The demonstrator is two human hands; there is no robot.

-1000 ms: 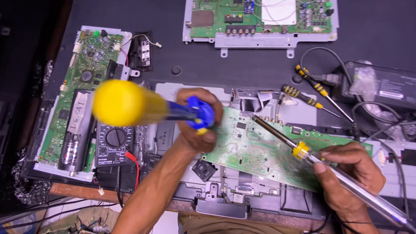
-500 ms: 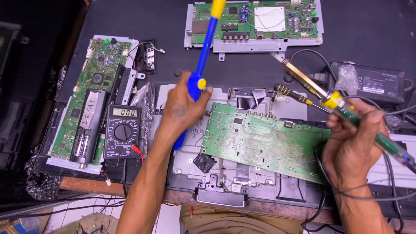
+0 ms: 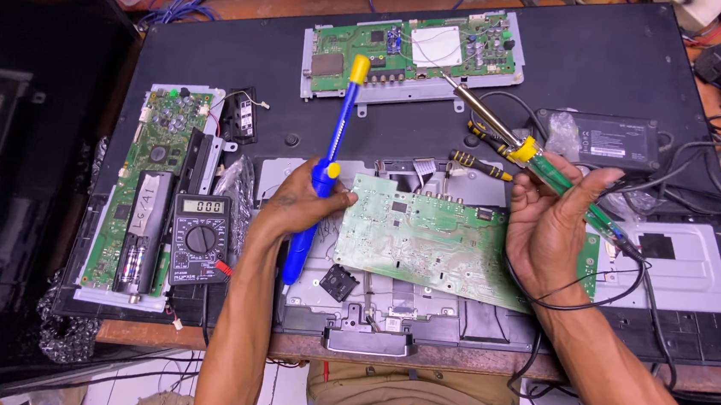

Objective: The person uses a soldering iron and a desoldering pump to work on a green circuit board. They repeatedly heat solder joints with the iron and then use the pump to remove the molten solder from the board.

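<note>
We see the middle of the bench evenly and brightly lit from above, with only soft, short shadows under the left hand and right hand. The far left falls off into deep darkness. The green circuit board stays sharp, with mild glare on its pale face. Straight edges bow slightly toward the corners, and the near edge softens.

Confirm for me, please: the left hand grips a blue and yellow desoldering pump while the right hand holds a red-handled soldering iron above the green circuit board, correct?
Not quite: in the head view the soldering iron in the right hand has a green handle with a yellow collar, not a red one. The left hand does grip the blue and yellow desoldering pump, beside the green circuit board.
</note>
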